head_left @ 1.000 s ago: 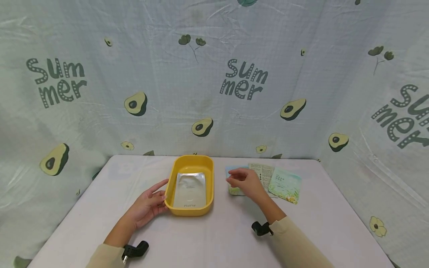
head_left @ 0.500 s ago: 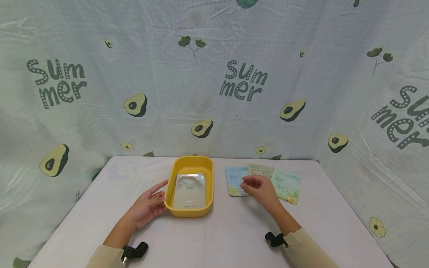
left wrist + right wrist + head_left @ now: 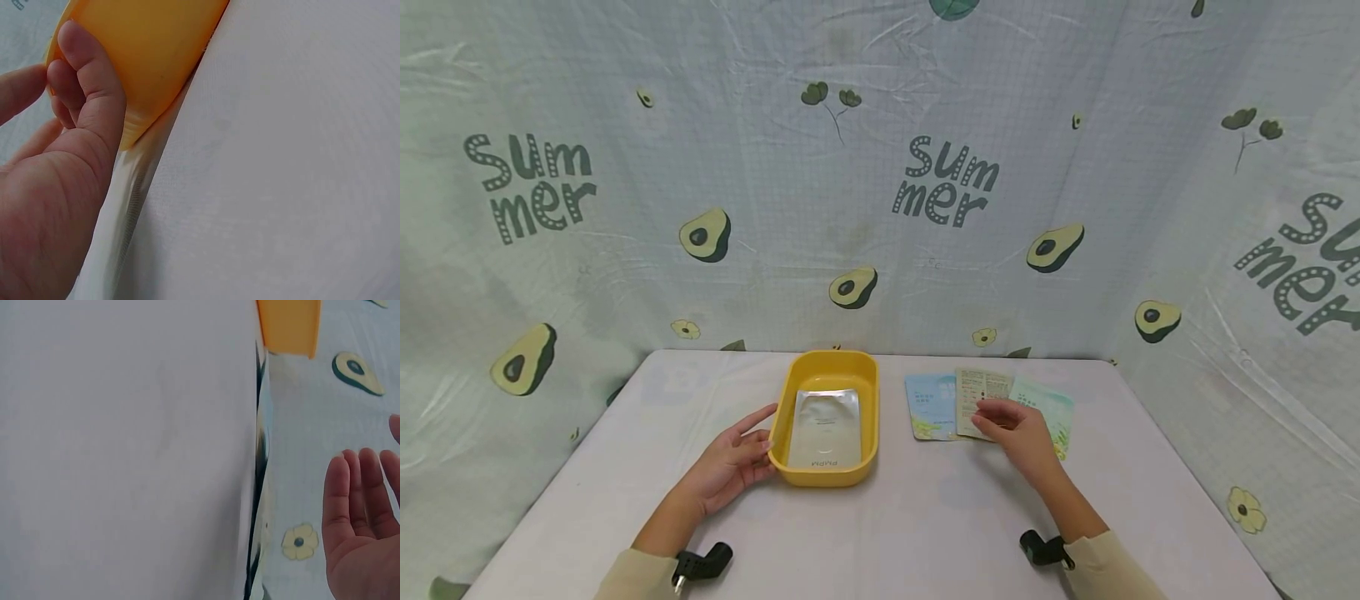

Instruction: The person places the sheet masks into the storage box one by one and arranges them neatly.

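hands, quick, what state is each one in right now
Left hand: open, fingers touching the side of the yellow tray.
Right hand: open, loosely bent over the packets, holding nothing visible.

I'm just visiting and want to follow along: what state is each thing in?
Yellow tray: upright, uncovered.
Silver packet: lying flat inside it.
Blue packet: lying flat.
Beige packet: lying flat, partly hidden.
Green packet: lying flat, partly hidden.
Left hand: touching the tray's side.
Right hand: raised, holding nothing.

There's room between the yellow tray (image 3: 823, 478) and the blue packet (image 3: 932, 402); the right grip (image 3: 1021, 432), height unclear, blocks the green packet (image 3: 1052, 410).
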### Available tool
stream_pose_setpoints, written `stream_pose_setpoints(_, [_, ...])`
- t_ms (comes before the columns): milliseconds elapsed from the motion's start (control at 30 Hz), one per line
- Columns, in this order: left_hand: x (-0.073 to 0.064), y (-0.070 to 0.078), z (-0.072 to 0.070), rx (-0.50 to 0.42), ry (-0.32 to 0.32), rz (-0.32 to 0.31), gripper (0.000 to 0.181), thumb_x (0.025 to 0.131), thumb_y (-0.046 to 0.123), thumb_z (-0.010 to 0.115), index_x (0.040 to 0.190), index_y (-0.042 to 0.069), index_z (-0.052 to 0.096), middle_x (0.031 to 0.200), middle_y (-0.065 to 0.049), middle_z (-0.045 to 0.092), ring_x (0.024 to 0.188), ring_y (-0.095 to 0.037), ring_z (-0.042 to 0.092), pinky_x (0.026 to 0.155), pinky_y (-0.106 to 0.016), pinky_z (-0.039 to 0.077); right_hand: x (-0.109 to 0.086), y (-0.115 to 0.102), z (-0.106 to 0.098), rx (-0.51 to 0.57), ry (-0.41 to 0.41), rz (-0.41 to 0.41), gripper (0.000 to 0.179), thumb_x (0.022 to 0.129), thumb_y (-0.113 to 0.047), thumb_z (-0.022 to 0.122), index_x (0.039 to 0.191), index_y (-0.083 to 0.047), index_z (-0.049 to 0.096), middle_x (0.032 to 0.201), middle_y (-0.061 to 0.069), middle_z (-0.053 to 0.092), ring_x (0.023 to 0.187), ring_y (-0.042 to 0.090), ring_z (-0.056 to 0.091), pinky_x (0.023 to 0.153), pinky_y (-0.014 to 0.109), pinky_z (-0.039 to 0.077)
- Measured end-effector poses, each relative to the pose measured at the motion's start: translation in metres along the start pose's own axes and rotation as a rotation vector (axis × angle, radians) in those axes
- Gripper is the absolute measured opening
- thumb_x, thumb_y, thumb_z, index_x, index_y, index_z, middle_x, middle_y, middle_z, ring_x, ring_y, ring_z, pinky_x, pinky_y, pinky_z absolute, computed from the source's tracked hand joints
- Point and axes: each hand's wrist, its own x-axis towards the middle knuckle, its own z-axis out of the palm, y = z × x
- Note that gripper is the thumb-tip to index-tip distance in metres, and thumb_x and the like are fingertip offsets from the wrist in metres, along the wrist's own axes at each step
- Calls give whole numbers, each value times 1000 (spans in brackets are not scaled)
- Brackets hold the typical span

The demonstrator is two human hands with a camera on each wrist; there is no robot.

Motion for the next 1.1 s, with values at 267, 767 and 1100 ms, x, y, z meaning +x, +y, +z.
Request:
stream_pose_setpoints(267, [-1,0,0,-3,1,0,76,104,4,54,165,12,10,114,0,61,92,-13,65,86,-28,59,0,6,-26,-49,82,22,45,91,-32,79,125,-4,71,117,13,74,94,2,65,77,18,55])
stream_pose_setpoints(767, [-2,1,-1,3,9,-6,77,104,6,55,166,14,10,115,-1,61,94,-14,64,87,-28,59,12,19,-59,-114,201,39,48,94,-41,73,128,-6,70,123,10,72,94,-10,61,77,12,52])
stream_pose_setpoints(1100, [-1,1,-1,0,5,-6,77,104,6,55,166,14,11,114,-1,61,93,-14,64,87,-28,59,22,28,-71,-108,246,81,47,96,-42,71,129,-9,69,126,8,71,95,-8,60,79,10,50])
